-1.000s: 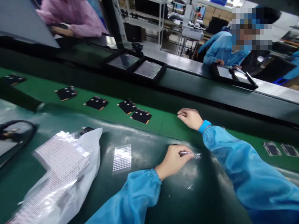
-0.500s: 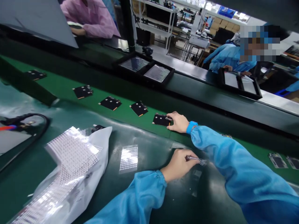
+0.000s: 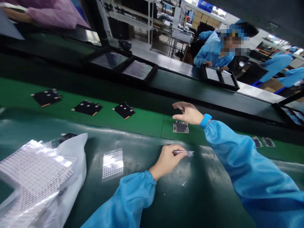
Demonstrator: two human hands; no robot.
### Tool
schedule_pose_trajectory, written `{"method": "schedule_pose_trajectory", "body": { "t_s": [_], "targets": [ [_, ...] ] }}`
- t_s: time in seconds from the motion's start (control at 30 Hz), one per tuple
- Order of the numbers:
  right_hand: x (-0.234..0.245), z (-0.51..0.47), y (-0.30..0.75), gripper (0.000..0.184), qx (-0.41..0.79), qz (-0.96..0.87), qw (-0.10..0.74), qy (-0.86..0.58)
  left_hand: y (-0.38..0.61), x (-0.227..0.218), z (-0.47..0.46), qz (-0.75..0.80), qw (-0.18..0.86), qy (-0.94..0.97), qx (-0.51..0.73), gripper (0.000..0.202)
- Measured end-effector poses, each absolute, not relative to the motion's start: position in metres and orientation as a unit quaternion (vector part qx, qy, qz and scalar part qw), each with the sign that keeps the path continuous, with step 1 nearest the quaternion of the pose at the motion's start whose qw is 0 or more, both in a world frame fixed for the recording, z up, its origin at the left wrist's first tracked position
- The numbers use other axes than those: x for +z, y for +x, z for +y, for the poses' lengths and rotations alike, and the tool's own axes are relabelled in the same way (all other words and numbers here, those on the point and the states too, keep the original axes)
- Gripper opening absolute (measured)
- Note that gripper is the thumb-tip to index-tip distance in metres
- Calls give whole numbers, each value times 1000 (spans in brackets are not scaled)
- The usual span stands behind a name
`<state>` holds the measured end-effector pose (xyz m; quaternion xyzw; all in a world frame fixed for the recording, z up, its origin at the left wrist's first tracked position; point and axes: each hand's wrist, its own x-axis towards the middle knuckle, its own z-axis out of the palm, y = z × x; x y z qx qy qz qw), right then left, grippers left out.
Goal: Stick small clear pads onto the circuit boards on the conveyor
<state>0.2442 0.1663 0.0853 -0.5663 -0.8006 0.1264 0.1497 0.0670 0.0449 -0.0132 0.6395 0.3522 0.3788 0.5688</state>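
My left hand [image 3: 167,161] pinches a silver dotted strip [image 3: 183,153] over the worktop [image 3: 201,202], near a loose sheet [image 3: 112,164] and a white bag [image 3: 76,158] of sheets. My right hand [image 3: 188,113] hangs open, thumb and fingers parted, just above a circuit board [image 3: 180,127] on the green mat [image 3: 142,125]; black boards [image 3: 87,108] lie to its left. A co-worker [image 3: 211,47] sits beyond.

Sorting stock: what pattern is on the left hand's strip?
The strip shows a silvery dot grid, in the head view.
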Motion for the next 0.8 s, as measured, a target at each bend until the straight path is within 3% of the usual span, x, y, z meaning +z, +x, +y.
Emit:
{"method": "schedule_pose_trajectory", "body": {
  "t_s": [0.1,0.17,0.37,0.43,0.67,0.8],
  "targets": [
    [70,194,195,27,111,-793,121,-587,67,-12,41,352,566,647,370,5],
    [60,209,158,25,99,-798,79,-589,67,-11,41,350,563,655,363,5],
    [34,227,56,68,77,-836,-1,-543,66,-21,41,327,549,679,362,8],
    [30,228,41,69,66,-836,-19,-544,66,-24,41,323,546,681,366,9],
    [43,231,116,42,106,-815,-36,-568,69,-20,43,340,563,662,359,5],
    [44,224,158,54,87,-791,-13,-605,70,-20,44,347,563,663,351,6]
  ]
}}
